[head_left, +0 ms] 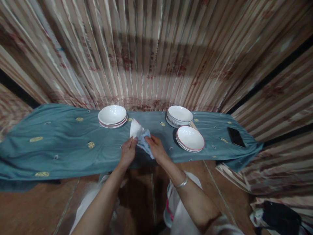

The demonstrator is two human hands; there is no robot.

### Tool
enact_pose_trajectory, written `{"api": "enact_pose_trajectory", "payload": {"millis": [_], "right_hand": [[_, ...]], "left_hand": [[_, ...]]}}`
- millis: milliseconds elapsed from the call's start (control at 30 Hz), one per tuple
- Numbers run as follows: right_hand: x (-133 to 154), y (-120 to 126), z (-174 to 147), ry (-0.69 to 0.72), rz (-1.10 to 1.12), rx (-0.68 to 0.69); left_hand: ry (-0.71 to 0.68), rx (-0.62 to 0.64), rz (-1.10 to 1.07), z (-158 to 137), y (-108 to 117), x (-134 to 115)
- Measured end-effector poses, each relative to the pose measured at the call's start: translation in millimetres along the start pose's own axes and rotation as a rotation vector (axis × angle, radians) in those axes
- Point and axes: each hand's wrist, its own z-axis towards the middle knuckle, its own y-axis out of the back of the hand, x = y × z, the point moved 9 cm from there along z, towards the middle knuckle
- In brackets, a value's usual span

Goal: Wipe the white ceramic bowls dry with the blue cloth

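My left hand grips a white bowl by its edge, holding it tilted on its side above the front of the table. A light blue cloth is bunched in my right hand, whose fingers are closed on it. The cloth presses against the bowl's right side and covers part of it. To the left stands a stack of white dishes. On the right is a stack of dark-rimmed white plates, and nearer me several red-rimmed white bowls are stacked.
A teal patterned cloth covers the long narrow table. Toward its right end lies a black phone. Striped curtains hang right behind the table. A bucket stands near my legs, and a dark bag lies at lower right.
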Motion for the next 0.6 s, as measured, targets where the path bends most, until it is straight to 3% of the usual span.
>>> {"api": "enact_pose_trajectory", "payload": {"millis": [133,367,600], "right_hand": [[41.6,17.1,-5.9,0.365,-0.424,-0.137],[33.8,8.4,3.8,0.47,-0.677,-0.146],[29.2,-38.3,-13.6,0.706,-1.01,0.002]], "left_hand": [[-0.036,-0.054,-0.015,4.4,7.5,-0.5],[0.106,-0.139,-0.352,5.3,9.0,1.3],[0.195,-0.165,-0.569,0.3,3.7,12.2]]}}
